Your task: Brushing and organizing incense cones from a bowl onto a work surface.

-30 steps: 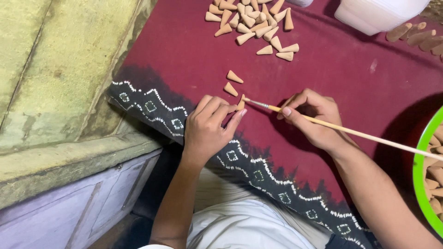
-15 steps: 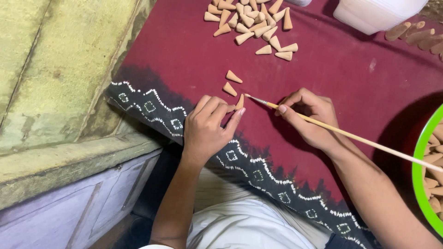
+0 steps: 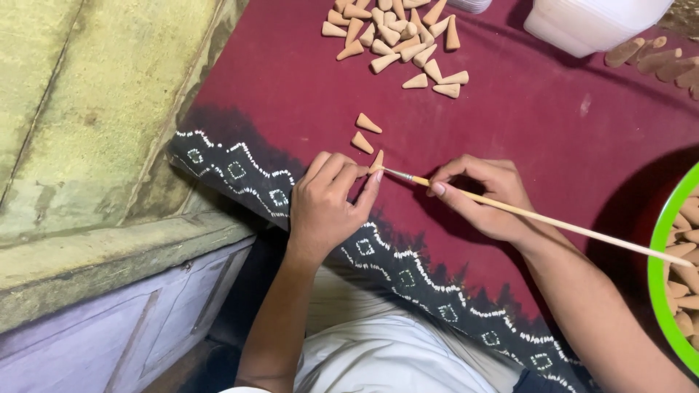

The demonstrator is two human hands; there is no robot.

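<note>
Cone (image 3: pixel 376 161) at frame centre sits pinched in my left hand (image 3: pixel 329 207) fingertips over the maroon cloth (image 3: pixel 553 138). My right hand (image 3: pixel 484 198) grips a thin brush (image 3: pixel 539 217), its tip touching that cone. Two loose cones (image 3: pixel 364 132) lie just above; a pile (image 3: pixel 397 40) sits at top centre.

The work surface is a maroon cloth (image 3: pixel 553 138) with a dark lower border carrying a white dotted pattern (image 3: pixel 408 276). Two loose tan cones (image 3: pixel 364 132) lie directly on the cloth just above the left grip (image 3: pixel 331 207). A larger pile of cones (image 3: pixel 397 40) lies farther above. A white container (image 3: pixel 590 25) rests well above the right grip (image 3: pixel 484 200), with a row of cones (image 3: pixel 655 58) beside it. A green-rimmed bowl (image 3: pixel 659 291) sits to the right of that grip.
</note>
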